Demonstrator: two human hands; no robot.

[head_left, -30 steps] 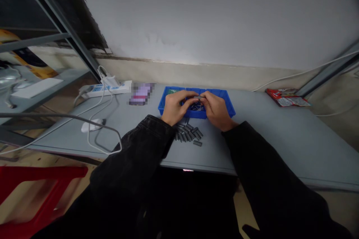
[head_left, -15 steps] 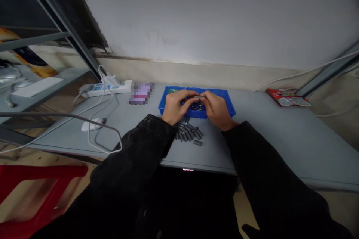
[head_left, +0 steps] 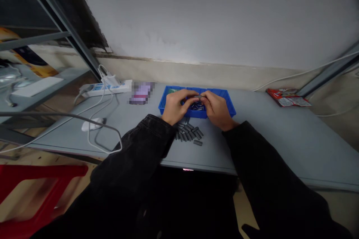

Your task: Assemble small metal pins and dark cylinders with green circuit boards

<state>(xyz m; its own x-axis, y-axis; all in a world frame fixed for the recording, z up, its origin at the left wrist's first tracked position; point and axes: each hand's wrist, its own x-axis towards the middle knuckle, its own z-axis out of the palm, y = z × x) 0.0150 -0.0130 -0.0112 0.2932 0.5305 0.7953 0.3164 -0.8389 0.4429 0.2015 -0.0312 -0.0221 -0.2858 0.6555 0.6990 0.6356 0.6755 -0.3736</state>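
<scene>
Both hands meet above a blue divided tray (head_left: 232, 112). My left hand (head_left: 177, 105) pinches one end of a small grey cylinder (head_left: 198, 96) between thumb and fingers. At its other end, my right hand (head_left: 216, 109) also pinches it; the fingertips cover much of the piece. Shiny small metal pins (head_left: 198, 106) lie in the tray's middle compartment, and something green (head_left: 172, 90) is in the left one. In front of the tray, partly behind my left sleeve, is a pile of grey cylinders (head_left: 188, 133). One single grey cylinder (head_left: 198, 143) lies nearer the table edge.
At the left are a white power strip (head_left: 112, 88) with plugs and cables, a phone (head_left: 141, 93) with a blurred screen, and a white mouse-like object (head_left: 92, 124). A red packet (head_left: 287, 98) lies at the right back. A red stool (head_left: 42, 173) stands lower left.
</scene>
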